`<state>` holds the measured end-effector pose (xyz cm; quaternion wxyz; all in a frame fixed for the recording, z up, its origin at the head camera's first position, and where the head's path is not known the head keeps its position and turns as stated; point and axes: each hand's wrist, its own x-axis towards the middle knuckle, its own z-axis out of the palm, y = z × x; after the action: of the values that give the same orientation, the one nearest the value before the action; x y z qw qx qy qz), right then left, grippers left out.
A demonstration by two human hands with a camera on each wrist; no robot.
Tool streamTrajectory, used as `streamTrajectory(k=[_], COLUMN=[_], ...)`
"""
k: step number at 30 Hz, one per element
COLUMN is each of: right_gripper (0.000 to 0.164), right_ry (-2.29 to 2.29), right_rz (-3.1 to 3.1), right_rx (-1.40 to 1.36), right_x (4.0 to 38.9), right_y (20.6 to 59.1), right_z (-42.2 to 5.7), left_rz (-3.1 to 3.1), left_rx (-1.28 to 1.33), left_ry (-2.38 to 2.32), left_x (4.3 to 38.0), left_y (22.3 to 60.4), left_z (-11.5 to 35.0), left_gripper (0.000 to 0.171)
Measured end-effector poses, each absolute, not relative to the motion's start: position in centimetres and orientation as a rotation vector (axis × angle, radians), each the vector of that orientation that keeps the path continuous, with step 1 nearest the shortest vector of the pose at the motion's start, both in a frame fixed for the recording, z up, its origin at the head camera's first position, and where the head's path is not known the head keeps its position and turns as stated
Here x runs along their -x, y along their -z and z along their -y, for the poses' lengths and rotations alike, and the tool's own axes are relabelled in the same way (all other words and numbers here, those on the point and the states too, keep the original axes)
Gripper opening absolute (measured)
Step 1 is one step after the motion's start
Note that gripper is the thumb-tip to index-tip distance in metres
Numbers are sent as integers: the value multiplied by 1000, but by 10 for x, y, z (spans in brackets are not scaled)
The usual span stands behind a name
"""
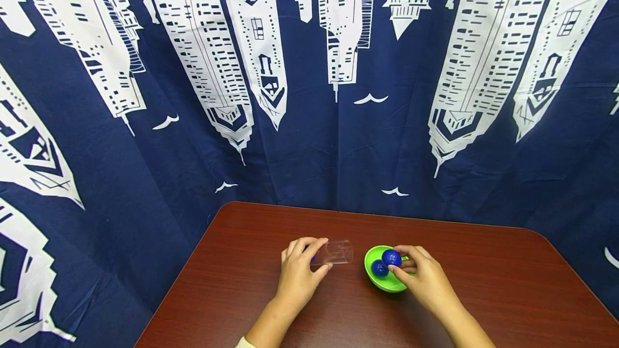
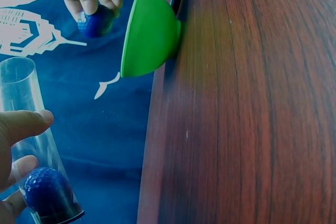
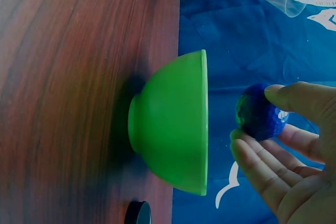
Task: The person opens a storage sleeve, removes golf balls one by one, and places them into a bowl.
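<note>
My left hand [image 1: 299, 273] grips a clear plastic tube [image 1: 340, 252] tilted over the table, its open end toward the bowl. Inside the tube's lower end lies a dimpled blue golf ball [image 2: 48, 192], mostly covered by my fingers in the head view. A second blue golf ball [image 3: 261, 112] is pinched between the thumb and fingers of my right hand [image 1: 424, 278], just above the rim of a green bowl [image 3: 176, 124]. Another blue golf ball [image 1: 379, 268] sits inside that bowl; the side wrist views hide it behind the bowl's wall.
On the brown wooden table [image 1: 232, 283], a small black round cap [image 3: 138, 213] lies beside the bowl, out of sight in the head view. A dark blue curtain [image 1: 309, 149] with white printed buildings hangs along the table's back and left edges.
</note>
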<state>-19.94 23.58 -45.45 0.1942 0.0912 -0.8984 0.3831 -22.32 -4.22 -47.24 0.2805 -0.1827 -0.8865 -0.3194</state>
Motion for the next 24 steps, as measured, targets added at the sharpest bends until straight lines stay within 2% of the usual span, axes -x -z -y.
streamTrajectory(k=[24], right_gripper=[32], right_ry=[-597], right_rz=[2755], right_rx=[-329], right_x=[205], right_y=[455], right_z=[-244], left_rz=[2384], left_rx=[506], left_ry=[907], left_x=[222], left_y=[473], left_z=[44], left_gripper=[56])
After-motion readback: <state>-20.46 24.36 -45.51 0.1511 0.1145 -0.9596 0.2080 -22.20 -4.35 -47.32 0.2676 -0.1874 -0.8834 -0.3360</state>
